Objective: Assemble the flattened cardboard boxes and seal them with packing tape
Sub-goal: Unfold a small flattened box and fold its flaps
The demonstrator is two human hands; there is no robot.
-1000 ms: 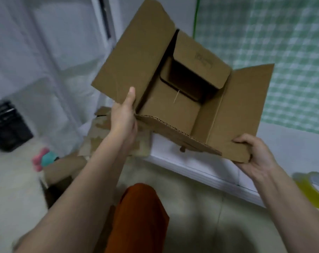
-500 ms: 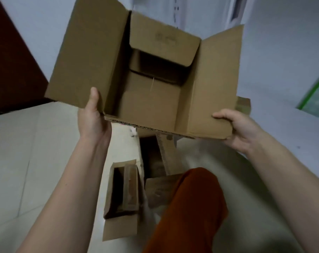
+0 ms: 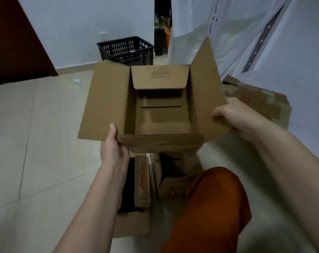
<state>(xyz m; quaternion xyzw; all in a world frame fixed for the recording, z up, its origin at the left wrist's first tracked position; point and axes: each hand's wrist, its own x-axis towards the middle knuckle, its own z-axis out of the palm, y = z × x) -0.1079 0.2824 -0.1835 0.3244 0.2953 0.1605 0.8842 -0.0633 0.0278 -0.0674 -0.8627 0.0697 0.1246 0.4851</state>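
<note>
An opened-up brown cardboard box (image 3: 160, 114) hangs in front of me with its four top flaps spread outward and its inside bare. My left hand (image 3: 113, 148) grips the near left corner, thumb lying on the left flap. My right hand (image 3: 235, 115) holds the right flap, fingers curled over its edge. No tape roll shows in this view.
Several other cardboard boxes (image 3: 138, 187) lie on the tiled floor below the held one, beside my orange-clad knee (image 3: 209, 203). More flattened cardboard (image 3: 259, 99) rests at the right on a white surface. A black plastic crate (image 3: 126, 49) stands by the far wall.
The box has come down and levelled out, its opening now facing up at me. My view has swung left toward the floor and the crate. Both hands keep their hold.
</note>
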